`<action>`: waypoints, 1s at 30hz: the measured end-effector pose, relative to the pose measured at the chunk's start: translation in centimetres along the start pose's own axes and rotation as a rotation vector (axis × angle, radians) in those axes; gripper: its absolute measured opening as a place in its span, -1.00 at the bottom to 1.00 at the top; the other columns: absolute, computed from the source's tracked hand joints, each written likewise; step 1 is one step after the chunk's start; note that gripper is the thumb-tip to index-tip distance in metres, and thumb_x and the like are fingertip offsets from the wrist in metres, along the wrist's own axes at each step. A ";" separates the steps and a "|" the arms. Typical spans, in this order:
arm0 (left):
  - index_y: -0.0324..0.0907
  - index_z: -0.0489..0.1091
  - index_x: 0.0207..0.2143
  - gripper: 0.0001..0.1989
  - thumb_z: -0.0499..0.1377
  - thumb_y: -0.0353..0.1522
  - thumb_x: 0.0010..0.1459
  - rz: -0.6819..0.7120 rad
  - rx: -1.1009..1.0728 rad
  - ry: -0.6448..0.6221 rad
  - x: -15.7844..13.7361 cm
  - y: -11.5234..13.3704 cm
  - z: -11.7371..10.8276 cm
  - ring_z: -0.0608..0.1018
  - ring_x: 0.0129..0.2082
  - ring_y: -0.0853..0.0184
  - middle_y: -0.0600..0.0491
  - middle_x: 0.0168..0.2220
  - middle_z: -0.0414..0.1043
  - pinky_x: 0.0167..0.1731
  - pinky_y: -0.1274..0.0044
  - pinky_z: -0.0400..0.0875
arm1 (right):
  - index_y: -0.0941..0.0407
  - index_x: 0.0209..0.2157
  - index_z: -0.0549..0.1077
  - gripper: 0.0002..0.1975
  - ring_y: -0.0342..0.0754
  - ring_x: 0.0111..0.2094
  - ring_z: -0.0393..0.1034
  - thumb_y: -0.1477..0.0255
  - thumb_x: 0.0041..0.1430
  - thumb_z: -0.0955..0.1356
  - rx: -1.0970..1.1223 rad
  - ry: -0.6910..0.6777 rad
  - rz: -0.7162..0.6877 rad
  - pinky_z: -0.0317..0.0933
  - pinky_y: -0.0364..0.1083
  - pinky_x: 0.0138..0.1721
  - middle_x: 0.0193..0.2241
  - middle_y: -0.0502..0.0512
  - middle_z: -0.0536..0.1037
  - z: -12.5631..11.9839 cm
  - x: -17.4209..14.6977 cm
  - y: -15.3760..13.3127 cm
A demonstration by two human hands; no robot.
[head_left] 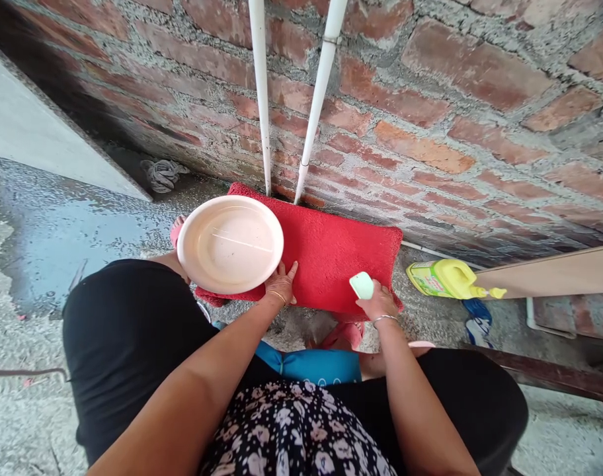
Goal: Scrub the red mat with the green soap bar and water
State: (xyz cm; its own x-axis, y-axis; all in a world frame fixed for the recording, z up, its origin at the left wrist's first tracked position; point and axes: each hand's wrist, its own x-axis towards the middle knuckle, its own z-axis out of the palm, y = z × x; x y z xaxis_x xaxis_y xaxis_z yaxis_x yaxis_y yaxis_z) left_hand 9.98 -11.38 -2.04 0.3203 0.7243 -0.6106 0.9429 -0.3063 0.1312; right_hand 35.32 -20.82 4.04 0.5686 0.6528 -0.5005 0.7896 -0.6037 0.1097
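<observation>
A red mat point(331, 254) with a rough, textured surface lies on a low support in front of me. On its left part stands a wide cream basin point(187, 254) with water in it. My left hand point(280, 283) lies on the mat's near edge, fingers spread, close against the basin's right rim. Toward the mat's right end, my right hand point(379, 301) grips a pale green scrub brush point(363, 285). The brush's underside is hidden, so I cannot tell whether it touches the mat.
A brick wall point(405, 125) with two white pipes point(311, 125) rises behind the mat. To the right stands a yellow jug point(443, 277) beside a tan board point(559, 277). A grey rag point(162, 175) lies at the back left, near wet floor point(68, 231) and a pale slab point(43, 125).
</observation>
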 end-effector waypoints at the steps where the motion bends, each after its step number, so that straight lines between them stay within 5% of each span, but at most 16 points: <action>1: 0.06 -0.33 0.31 0.30 0.40 -0.08 -0.39 -0.001 0.003 -0.001 0.0 0.0 -0.1 -0.12 0.28 -0.21 -0.24 0.33 -0.30 0.13 0.01 -0.06 | 0.11 0.18 0.08 -0.20 0.09 0.01 0.26 0.23 -0.08 0.41 0.000 0.008 -0.052 0.17 -0.03 -0.08 0.01 0.25 0.31 0.1 0.0 -1.4; 5: 0.07 -0.32 0.31 0.30 0.40 -0.08 -0.39 0.002 0.002 -0.007 -0.2 0.0 -0.3 -0.12 0.28 -0.21 -0.24 0.33 -0.31 0.13 0.01 -0.08 | 0.07 0.17 0.08 -0.25 0.07 0.01 0.26 0.25 -0.05 0.39 -0.011 -0.008 -0.116 0.17 -0.04 -0.09 0.00 0.22 0.32 0.7 0.2 -4.3; 13: 0.05 -0.35 0.31 0.32 0.41 -0.10 -0.40 0.002 -0.009 -0.015 -0.1 0.1 -0.3 -0.14 0.28 -0.22 -0.25 0.33 -0.32 0.13 0.02 -0.09 | 0.10 0.12 0.14 -0.26 0.17 0.00 0.28 0.20 -0.10 0.40 -0.006 -0.039 0.170 0.20 0.03 -0.11 0.00 0.28 0.32 -0.7 0.8 1.7; 21: 0.06 -0.33 0.31 0.31 0.40 -0.07 -0.40 -0.001 0.022 -0.004 -0.1 0.0 -0.2 -0.12 0.28 -0.21 -0.26 0.32 -0.29 0.14 0.02 -0.11 | -0.05 0.25 -0.09 -0.19 0.09 -0.07 0.33 0.09 0.04 0.32 0.045 0.011 -0.090 0.19 -0.03 -0.17 -0.07 0.20 0.35 1.0 -0.1 -5.1; 27: 0.07 -0.32 0.31 0.30 0.40 -0.08 -0.39 -0.005 0.013 -0.005 0.0 0.1 -0.3 -0.15 0.28 -0.21 -0.23 0.33 -0.29 0.13 0.02 -0.07 | 0.02 0.26 -0.10 -0.20 0.15 -0.12 0.38 0.03 0.08 0.26 0.033 -0.040 0.216 0.20 0.03 -0.19 -0.07 0.28 0.34 0.1 -0.1 0.2; 30: 0.05 -0.31 0.31 0.30 0.40 -0.09 -0.39 0.003 0.004 0.002 -0.1 0.1 -0.2 -0.15 0.28 -0.22 -0.24 0.33 -0.29 0.13 0.01 -0.08 | 0.02 0.26 -0.11 -0.21 0.13 -0.12 0.38 0.01 0.10 0.23 0.058 -0.008 0.204 0.20 0.02 -0.18 -0.08 0.28 0.34 -0.1 -0.2 -0.1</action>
State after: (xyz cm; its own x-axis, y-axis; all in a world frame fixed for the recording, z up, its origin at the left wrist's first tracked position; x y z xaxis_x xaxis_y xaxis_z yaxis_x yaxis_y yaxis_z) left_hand 10.05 -11.29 -1.82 0.3232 0.7249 -0.6083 0.9415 -0.3110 0.1296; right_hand 35.12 -20.81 4.24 0.7133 0.5109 -0.4797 0.6437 -0.7484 0.1601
